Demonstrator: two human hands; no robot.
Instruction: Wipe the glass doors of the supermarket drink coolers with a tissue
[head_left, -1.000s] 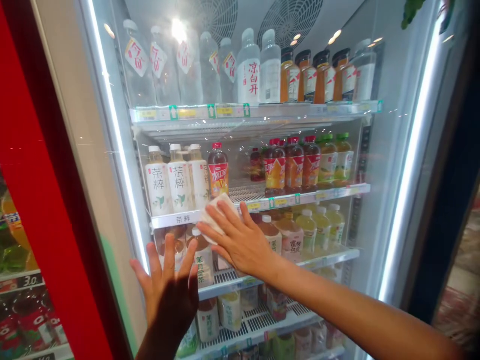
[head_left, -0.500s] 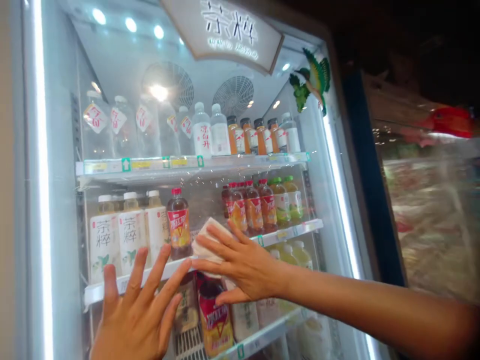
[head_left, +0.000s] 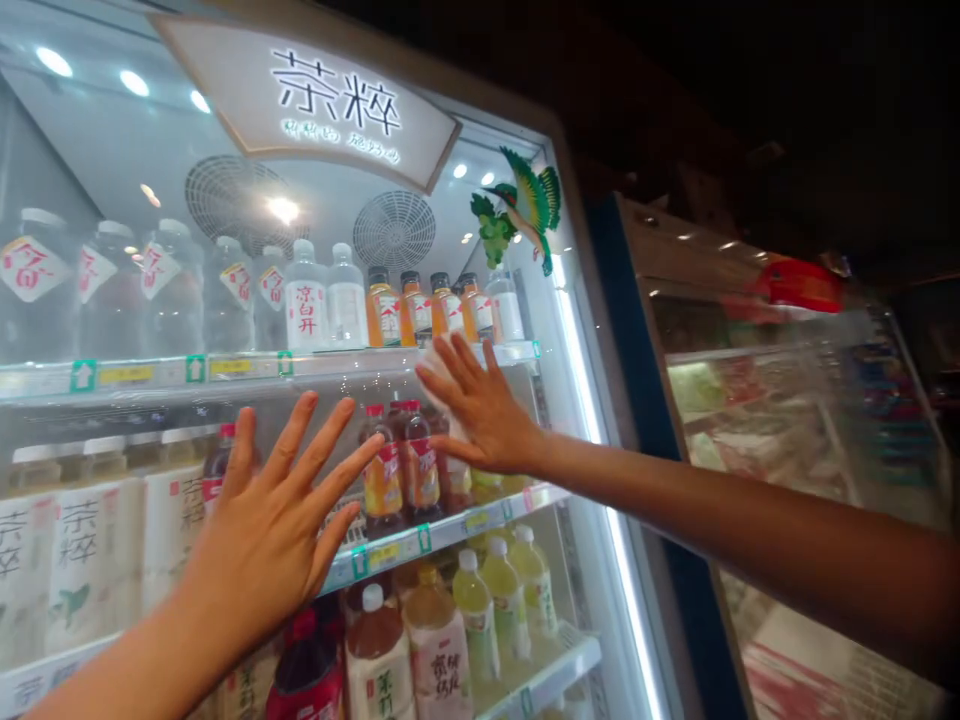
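My left hand (head_left: 274, 525) lies flat with its fingers spread on the glass door (head_left: 150, 180) of a drinks cooler, in front of the middle shelf. My right hand (head_left: 476, 405) presses a white cloth (head_left: 444, 378) flat against the same glass, up and to the right, level with the top shelf's front edge. The cloth is mostly hidden under the palm and fingers. Behind the glass stand rows of bottles (head_left: 390, 475) on white wire shelves.
A lit sign (head_left: 337, 100) with two large characters hangs at the cooler's top, next to a green bird sticker (head_left: 525, 205). To the right stands a second glass case (head_left: 787, 400) with a dark blue frame (head_left: 637, 400). The surroundings above are dark.
My right hand slid the cloth up and to the right across the glass, from the middle shelf level to the top shelf edge. My view swung rightward and up. My left hand stayed on the glass.
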